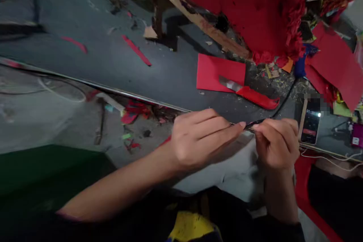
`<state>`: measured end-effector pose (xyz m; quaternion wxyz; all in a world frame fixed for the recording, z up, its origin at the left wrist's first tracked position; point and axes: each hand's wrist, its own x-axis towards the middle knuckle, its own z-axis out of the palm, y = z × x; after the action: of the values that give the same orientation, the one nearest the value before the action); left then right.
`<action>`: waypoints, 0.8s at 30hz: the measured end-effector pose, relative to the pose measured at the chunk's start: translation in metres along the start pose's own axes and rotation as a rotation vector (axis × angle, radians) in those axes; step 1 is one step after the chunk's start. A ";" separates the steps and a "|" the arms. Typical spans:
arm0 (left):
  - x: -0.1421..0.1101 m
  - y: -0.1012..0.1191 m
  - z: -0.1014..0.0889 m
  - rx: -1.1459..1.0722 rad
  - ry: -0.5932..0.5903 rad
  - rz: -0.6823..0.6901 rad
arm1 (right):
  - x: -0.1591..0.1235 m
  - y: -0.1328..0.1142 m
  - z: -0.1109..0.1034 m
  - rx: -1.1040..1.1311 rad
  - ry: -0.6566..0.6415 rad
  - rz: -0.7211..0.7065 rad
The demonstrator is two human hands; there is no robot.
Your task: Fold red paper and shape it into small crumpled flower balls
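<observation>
Both hands meet just over the near edge of the table, close to my body. My left hand is closed, its thumb and fingertips pinching a thin black cord. Right beside it, my right hand pinches the same cord, with a short gap between the two grips. From there the cord runs up across the table toward a blue object. Beyond the hands lies a red-handled utility knife, its blade resting on a red rectangle of paper. What lies inside my curled fingers is hidden.
A large red paper-covered shape with ruffled edges stands at the back. Red strips and scraps lie on the dark table. A phone lies at right, near a red sheet. Another person's dark clothing shows lower right.
</observation>
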<state>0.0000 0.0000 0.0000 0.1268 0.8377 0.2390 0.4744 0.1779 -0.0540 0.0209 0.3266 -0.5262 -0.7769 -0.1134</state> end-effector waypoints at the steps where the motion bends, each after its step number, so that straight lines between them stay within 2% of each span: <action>1: 0.000 0.001 -0.001 0.004 -0.003 -0.007 | 0.000 -0.001 0.000 -0.004 0.011 0.004; 11: 0.005 0.010 -0.007 0.033 -0.093 -0.075 | -0.001 -0.002 0.000 0.012 0.078 0.003; 15: 0.007 0.011 -0.007 0.028 -0.071 -0.079 | -0.005 -0.001 -0.001 0.008 0.089 0.024; 19: 0.006 0.009 -0.005 0.016 -0.053 -0.071 | -0.009 0.000 -0.003 -0.030 0.045 0.016; 24: 0.001 0.005 -0.003 0.011 -0.017 -0.021 | -0.006 0.000 -0.002 -0.009 0.048 0.001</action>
<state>-0.0002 -0.0039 0.0046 0.1293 0.8399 0.2495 0.4643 0.1805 -0.0596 0.0182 0.3430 -0.5254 -0.7679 -0.1295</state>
